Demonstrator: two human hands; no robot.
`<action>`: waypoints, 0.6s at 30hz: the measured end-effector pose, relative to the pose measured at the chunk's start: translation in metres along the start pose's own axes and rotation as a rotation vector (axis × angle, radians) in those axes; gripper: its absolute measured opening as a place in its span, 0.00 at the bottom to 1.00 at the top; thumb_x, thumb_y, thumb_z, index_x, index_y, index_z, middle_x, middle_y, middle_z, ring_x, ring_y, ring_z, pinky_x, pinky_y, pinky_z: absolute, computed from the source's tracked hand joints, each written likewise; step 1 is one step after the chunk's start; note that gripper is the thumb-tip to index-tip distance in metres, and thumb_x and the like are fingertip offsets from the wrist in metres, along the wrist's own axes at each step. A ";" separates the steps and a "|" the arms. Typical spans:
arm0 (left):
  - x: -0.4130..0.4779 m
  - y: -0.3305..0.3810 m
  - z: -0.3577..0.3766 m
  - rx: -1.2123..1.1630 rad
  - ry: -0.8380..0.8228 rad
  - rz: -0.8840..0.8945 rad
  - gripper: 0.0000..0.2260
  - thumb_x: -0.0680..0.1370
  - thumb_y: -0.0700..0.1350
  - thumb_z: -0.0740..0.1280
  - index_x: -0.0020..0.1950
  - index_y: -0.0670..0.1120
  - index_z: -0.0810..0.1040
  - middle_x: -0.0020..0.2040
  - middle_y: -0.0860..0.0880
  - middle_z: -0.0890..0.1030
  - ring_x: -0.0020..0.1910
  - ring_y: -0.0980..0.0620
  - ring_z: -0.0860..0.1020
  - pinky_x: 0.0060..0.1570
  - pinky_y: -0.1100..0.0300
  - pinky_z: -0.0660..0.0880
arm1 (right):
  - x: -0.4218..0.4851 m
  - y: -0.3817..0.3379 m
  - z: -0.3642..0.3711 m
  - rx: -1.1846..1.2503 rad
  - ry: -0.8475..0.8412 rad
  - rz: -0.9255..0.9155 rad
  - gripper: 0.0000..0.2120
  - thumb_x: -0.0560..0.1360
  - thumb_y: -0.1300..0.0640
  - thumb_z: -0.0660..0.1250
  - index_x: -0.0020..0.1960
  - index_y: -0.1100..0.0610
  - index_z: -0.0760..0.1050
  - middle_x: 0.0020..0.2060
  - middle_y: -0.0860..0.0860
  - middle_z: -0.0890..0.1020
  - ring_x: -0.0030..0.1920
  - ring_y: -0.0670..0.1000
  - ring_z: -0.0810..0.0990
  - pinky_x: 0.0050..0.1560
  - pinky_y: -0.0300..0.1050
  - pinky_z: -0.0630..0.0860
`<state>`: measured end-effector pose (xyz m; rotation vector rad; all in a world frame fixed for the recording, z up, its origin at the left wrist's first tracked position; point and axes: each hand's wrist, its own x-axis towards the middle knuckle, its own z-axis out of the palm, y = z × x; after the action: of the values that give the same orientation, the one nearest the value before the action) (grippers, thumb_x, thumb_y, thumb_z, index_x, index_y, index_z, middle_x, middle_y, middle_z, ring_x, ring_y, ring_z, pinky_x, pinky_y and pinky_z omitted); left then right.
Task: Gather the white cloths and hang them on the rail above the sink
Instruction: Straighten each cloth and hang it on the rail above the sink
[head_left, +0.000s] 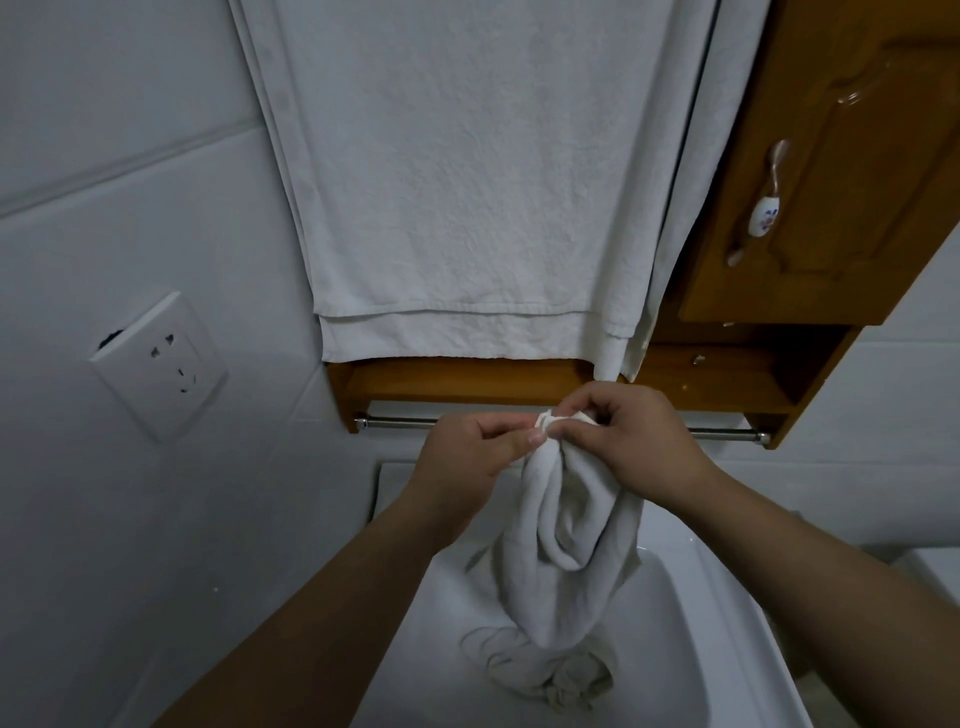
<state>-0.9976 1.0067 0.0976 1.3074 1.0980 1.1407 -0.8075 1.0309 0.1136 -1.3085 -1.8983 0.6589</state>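
Both hands, left (467, 457) and right (639, 447), are close together, each pinching the top corner of the cloth (566, 545) right in front of the rail (400, 422). The rest dangles, tail wadded in the sink (701, 623). My worry: it's only a fingertip pinch, so it could slip back down. It also looks twisted, so thrown over as is it'd probably hang lopsided and slide off.

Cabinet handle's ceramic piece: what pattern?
The ceramic piece is white with a small bluish floral print; head view.

Bare left hand (464, 459) and right hand (640, 448), bare forearms (332, 597).
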 end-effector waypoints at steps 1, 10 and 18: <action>0.000 0.001 0.000 0.001 -0.010 -0.001 0.08 0.75 0.38 0.71 0.51 0.48 0.85 0.47 0.50 0.86 0.49 0.53 0.84 0.50 0.62 0.79 | 0.001 0.000 -0.001 0.021 -0.009 0.017 0.03 0.71 0.50 0.76 0.42 0.47 0.83 0.36 0.45 0.83 0.39 0.44 0.80 0.40 0.42 0.76; 0.007 -0.009 -0.001 0.006 -0.003 -0.007 0.08 0.78 0.39 0.68 0.55 0.41 0.84 0.48 0.46 0.86 0.51 0.48 0.83 0.52 0.59 0.79 | 0.004 -0.001 0.004 0.094 -0.054 0.078 0.06 0.69 0.50 0.77 0.42 0.48 0.82 0.35 0.49 0.82 0.35 0.45 0.78 0.34 0.36 0.71; 0.009 -0.015 0.000 -0.279 -0.170 -0.133 0.12 0.83 0.40 0.58 0.58 0.41 0.80 0.58 0.40 0.82 0.59 0.43 0.80 0.60 0.51 0.75 | 0.006 -0.008 0.008 0.272 -0.131 0.108 0.07 0.69 0.53 0.78 0.45 0.50 0.83 0.30 0.45 0.75 0.33 0.44 0.73 0.36 0.40 0.70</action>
<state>-0.9963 1.0166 0.0828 1.0754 0.8540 1.0230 -0.8195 1.0338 0.1162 -1.2228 -1.7735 1.0416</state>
